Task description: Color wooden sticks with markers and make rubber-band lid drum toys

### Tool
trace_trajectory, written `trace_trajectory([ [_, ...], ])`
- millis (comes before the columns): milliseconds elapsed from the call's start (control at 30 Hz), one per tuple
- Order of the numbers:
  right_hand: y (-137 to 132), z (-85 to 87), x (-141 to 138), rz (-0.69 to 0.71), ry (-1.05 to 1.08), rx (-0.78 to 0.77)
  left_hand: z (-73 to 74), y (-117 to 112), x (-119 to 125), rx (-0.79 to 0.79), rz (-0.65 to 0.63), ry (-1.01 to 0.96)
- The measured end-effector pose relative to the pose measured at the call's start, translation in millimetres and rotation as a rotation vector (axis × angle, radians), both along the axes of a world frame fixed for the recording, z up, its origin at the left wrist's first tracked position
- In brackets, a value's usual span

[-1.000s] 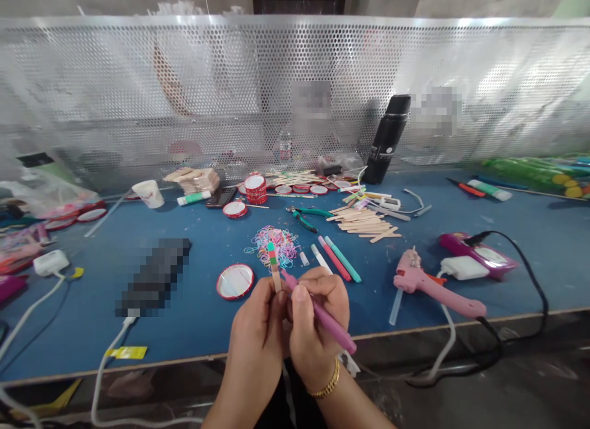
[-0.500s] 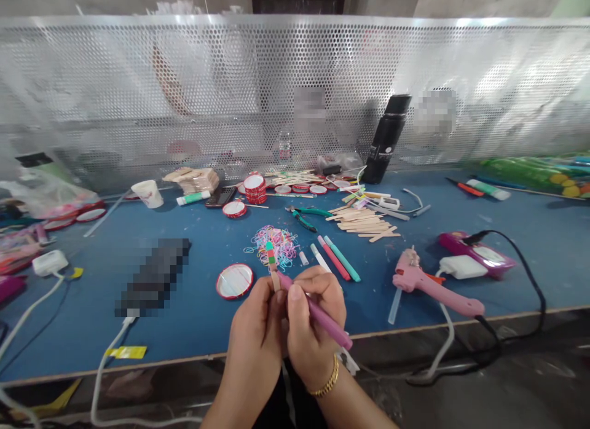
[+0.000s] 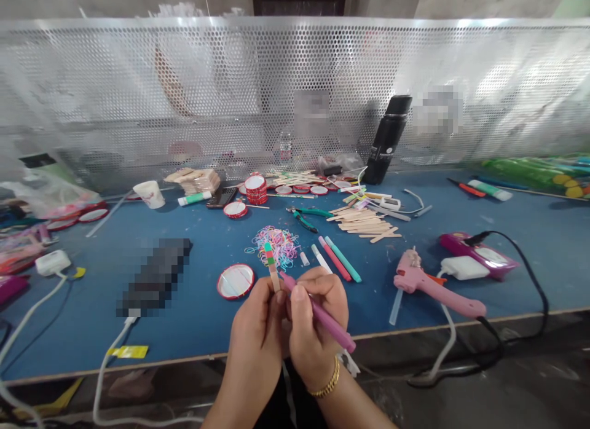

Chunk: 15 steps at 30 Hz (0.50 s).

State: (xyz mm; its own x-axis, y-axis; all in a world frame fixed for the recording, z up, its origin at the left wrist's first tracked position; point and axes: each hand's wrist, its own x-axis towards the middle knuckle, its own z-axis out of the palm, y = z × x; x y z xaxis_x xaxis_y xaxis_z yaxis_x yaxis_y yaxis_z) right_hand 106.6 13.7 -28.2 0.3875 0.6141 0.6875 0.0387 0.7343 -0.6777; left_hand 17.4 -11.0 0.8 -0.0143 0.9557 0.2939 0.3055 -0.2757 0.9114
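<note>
Pinched upright in my left hand (image 3: 259,324) is a wooden craft stick (image 3: 271,260), its top banded with green and red colour. My right hand (image 3: 318,318) is closed round a purple marker pen (image 3: 332,323), whose tip is close beside the stick; whether they touch I cannot tell. Just beyond my hands lies a heap of colourful rubber bands (image 3: 278,244). A round red-rimmed disc (image 3: 235,281) rests left of the heap. To the right are a red marker (image 3: 334,257), a teal marker (image 3: 343,259) and a white one (image 3: 320,258).
Plain craft sticks (image 3: 366,222) and green-handled pliers (image 3: 306,217) lie further back. A pink glue gun (image 3: 436,286) with its cord sits at right, and a phone (image 3: 157,274) on a cable at left. A black bottle (image 3: 388,140) leans against the perforated metal screen (image 3: 221,97).
The purple marker's tip has drawn slightly away from the stick, down and to the right. My left hand keeps its hold on the stick.
</note>
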Motion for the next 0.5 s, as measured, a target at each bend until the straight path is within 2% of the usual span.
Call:
trace_trajectory([
  [133,0.2,0.2,0.4,0.025,-0.034,0.012,0.4,-1.0,0.2,0.013,-0.008,-0.021],
  [300,-0.3,0.7,0.7,-0.033,-0.012,-0.024,0.0,-0.6,-0.9,-0.003,-0.006,0.002],
  [500,-0.6,0.1,1.4,0.026,-0.04,0.011,-1.8,-1.2,-0.1,0.016,0.004,-0.009],
])
